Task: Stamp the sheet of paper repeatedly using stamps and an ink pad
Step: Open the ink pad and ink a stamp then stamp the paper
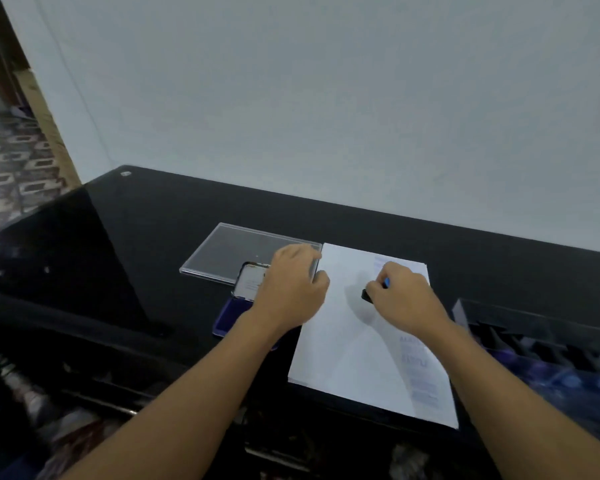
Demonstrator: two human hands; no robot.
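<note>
The task is judged to be under way and far from finished. Faint blue impressions (pixel 414 351) can be made out down the right-hand margin of the sheet of paper (pixel 340 344), with one more patch near its far right corner. The wording is too blurred to be read. The middle and the left side of the sheet are seen to be blank, so plenty of room is left for further stamping.

A small stamp (pixel 367 295), black at the base with a blue part above, is pinched in the curled fingers of the right hand (pixel 404 301). It is held low over the upper middle of the sheet, and a shadow is cast just beneath it. Whether the paper is already touched cannot be told.

The left hand (pixel 289 289) is placed at the sheet's left edge, over the open ink pad (pixel 227 318). Its fingers are curled, but whether anything is gripped cannot be told.

The sheet is white, flat and uncreased. It lies on the black worktop (pixel 174 216), slightly askew, just beside the ink pad, whose blue pad and raised lid are partly hidden by the left hand. A clear plastic cover (pixel 229 249) is seen beyond the pad, and a dark compartmented tray (pixel 533 327), blurred, is seen to the right of the sheet.
</note>
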